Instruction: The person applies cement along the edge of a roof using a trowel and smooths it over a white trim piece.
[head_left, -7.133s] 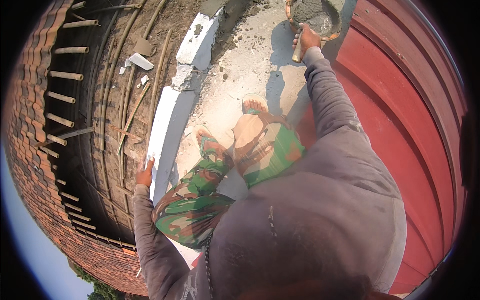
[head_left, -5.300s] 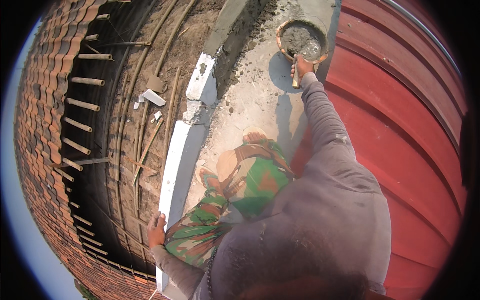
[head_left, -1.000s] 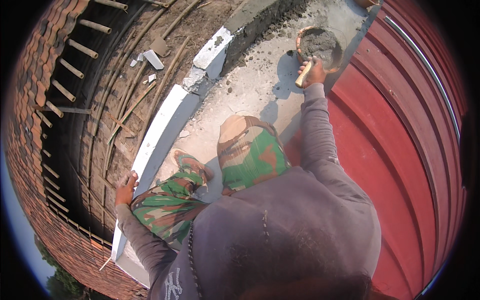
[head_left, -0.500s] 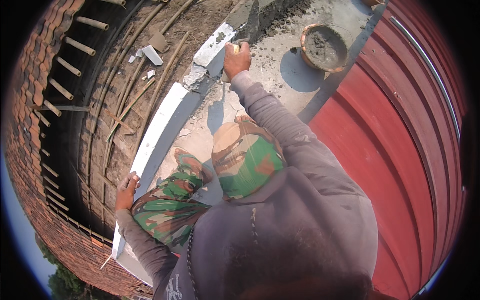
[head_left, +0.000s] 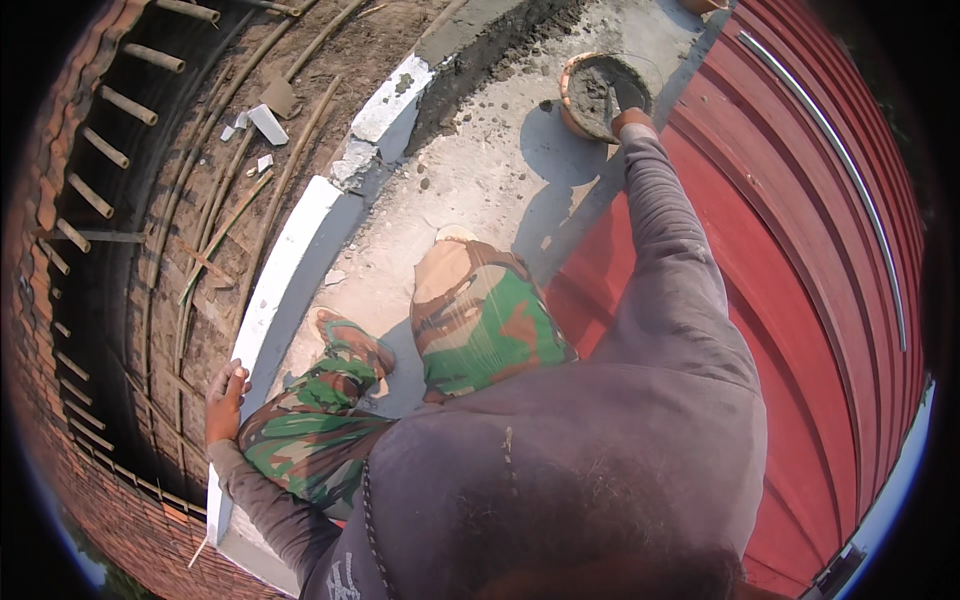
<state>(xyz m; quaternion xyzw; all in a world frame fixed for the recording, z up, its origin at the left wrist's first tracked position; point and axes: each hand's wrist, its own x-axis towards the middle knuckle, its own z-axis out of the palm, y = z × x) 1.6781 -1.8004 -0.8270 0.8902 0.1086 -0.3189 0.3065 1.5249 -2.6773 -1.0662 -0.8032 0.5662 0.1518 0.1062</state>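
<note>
Presently shows the right hand [head_left: 632, 122] at the near right side of a round, orange-rimmed bucket [head_left: 573, 117] of wet grey mortar [head_left: 585, 90]; holds closed what appears to be the handle of a grey metal trowel [head_left: 614, 98]; cannot verify finger placement, owing to the wrist in front; judged to point, along the trowel's long axis, forward and slightly left from the grip, blade end in the mortar. Places the bucket ahead and right on the pale concrete ledge [head_left: 480, 165], plainly nearer the right hand; places the left hand [head_left: 226, 400] well apart, against the long, white-topped low wall [head_left: 285, 265], running from near left to far right; cannot tell whether the left grip is closed on anything.
</note>
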